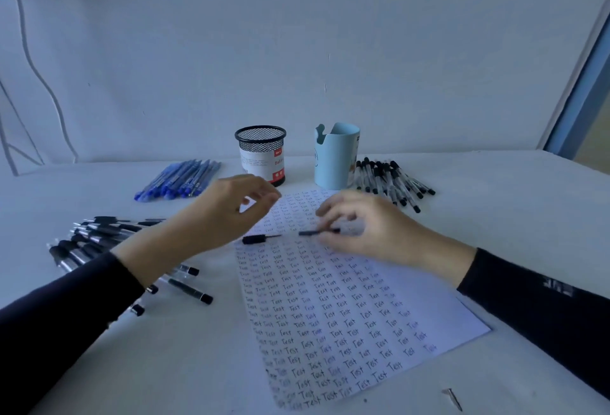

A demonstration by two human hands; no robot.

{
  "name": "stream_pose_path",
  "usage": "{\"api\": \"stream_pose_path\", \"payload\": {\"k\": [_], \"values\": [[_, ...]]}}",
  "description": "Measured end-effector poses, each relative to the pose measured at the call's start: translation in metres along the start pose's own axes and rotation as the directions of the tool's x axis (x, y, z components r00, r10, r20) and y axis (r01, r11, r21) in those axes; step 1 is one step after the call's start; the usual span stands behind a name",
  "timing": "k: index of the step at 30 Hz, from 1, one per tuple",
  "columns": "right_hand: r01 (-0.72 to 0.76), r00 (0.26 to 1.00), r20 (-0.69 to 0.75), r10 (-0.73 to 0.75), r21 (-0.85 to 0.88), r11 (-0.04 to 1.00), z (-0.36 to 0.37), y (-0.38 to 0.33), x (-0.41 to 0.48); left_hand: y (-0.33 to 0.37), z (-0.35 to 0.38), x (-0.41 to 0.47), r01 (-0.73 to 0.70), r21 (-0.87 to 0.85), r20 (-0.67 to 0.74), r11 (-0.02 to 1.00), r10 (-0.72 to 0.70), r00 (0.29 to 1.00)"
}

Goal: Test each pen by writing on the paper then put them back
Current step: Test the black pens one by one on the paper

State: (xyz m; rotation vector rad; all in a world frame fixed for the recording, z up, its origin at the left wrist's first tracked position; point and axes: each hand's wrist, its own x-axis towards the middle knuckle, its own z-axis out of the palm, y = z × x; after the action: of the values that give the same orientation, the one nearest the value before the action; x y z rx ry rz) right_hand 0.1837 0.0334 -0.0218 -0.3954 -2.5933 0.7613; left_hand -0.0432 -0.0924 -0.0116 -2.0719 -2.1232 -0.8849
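A white paper (346, 315) covered in rows of the handwritten word "Test" lies on the table before me. My right hand (369, 226) hovers over its upper part, holding a black pen (318, 232) that points left. A black pen cap (259, 238) lies on the paper's left edge, just left of the pen tip. My left hand (231, 213) hangs above the cap with fingers spread and nothing in it. A black mesh pen holder (261, 154) and a light blue cup (336, 157) stand behind the paper.
Blue pens (180, 180) lie in a bunch at the back left. Black pens (392, 182) lie right of the blue cup. Another pile of black pens (109, 243) sits at the left under my left forearm. A small dark clip (452, 398) lies near the front right.
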Motion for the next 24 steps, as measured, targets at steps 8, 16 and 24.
{"api": "stream_pose_path", "payload": {"k": [8, 16, 24], "values": [[-0.059, 0.901, -0.035, 0.433, 0.978, 0.201, -0.064, 0.013, 0.002, 0.011, 0.009, -0.008, -0.041, 0.023, 0.384, 0.999, 0.029, 0.923], [-0.153, 0.847, 0.096, 0.522, 0.986, 0.066, -0.065, 0.007, -0.003, 0.018, 0.015, -0.012, -0.041, 0.064, 0.504, 0.997, 0.003, 0.864], [-0.161, 0.912, 0.057, 0.407, 0.960, 0.227, -0.051, 0.003, 0.003, 0.019, 0.013, -0.012, -0.042, 0.075, 0.530, 0.996, -0.004, 0.848]]}}
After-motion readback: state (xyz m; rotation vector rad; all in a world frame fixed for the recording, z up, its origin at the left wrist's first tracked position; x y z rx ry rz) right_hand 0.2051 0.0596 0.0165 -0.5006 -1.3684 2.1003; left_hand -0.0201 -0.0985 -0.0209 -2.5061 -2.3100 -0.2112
